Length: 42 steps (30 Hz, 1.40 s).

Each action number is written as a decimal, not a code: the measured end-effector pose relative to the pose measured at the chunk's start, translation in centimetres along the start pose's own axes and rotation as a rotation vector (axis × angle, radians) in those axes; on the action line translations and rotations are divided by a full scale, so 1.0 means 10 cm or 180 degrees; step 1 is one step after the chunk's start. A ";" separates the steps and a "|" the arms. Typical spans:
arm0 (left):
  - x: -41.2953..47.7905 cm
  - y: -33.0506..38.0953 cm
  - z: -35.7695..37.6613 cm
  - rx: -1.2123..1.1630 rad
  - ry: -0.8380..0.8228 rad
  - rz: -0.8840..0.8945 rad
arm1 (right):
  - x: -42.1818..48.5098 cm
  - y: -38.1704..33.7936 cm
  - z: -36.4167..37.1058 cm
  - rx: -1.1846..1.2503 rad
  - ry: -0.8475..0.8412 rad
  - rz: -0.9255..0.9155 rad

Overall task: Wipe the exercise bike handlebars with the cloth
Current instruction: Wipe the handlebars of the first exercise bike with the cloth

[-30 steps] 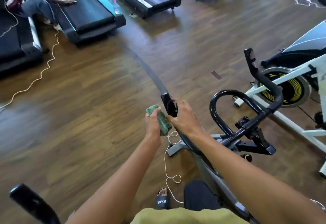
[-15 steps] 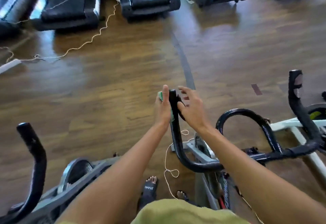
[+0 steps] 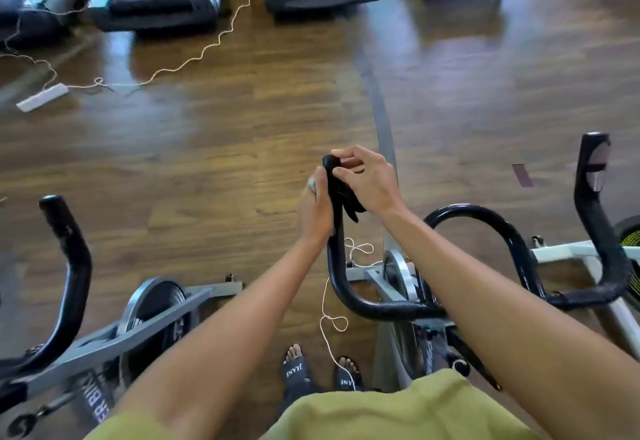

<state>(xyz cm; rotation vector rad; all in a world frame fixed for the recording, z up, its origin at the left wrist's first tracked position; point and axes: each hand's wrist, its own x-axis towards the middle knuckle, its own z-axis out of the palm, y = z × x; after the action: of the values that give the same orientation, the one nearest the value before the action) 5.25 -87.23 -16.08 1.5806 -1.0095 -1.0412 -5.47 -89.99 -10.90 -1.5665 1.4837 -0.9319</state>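
Since half a second ago, your right grip point(image 3: 367, 183) has closed its fingertips on the tip of the left horn of the handlebars point(image 3: 335, 266). Your left grip point(image 3: 317, 212) wraps that horn just below, the cloth point(image 3: 312, 184) bunched inside, one corner showing. The cloth looks soft and light, the bar rigid and slick. Hold it by wrapping the tube.

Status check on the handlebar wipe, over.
Left hand holds cloth against handlebar. Right hand pinches its tip. White cord on floor below, apart from hands.
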 end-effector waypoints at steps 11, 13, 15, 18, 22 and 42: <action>-0.17 -0.14 -0.03 0.0193 -0.0176 0.0090 | 0.02 0.01 0.00 0.0199 -0.0069 0.0173; -0.17 -0.19 -0.05 0.0180 -0.0290 0.0072 | 0.02 0.02 0.01 0.0189 -0.0049 0.0219; 0.01 -0.10 -0.06 0.0090 -0.0248 0.0112 | 0.02 0.00 0.04 0.0224 -0.0039 0.0244; 0.28 0.11 -0.04 0.0137 -0.0238 0.0158 | 0.01 -0.05 0.06 0.0289 0.0036 0.0392; 0.23 0.09 -0.04 0.0030 -0.0223 0.0221 | 0.03 -0.10 0.08 0.0306 0.0081 0.0556; -0.85 -0.27 -0.03 0.0537 0.0125 -0.1045 | -0.16 -0.07 -0.03 0.0344 0.0037 0.0486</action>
<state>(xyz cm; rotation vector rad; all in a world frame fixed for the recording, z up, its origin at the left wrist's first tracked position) 3.36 -78.64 -17.29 1.9443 -0.8459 -1.1627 -5.49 -88.43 -10.11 -1.3527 1.5125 -0.9182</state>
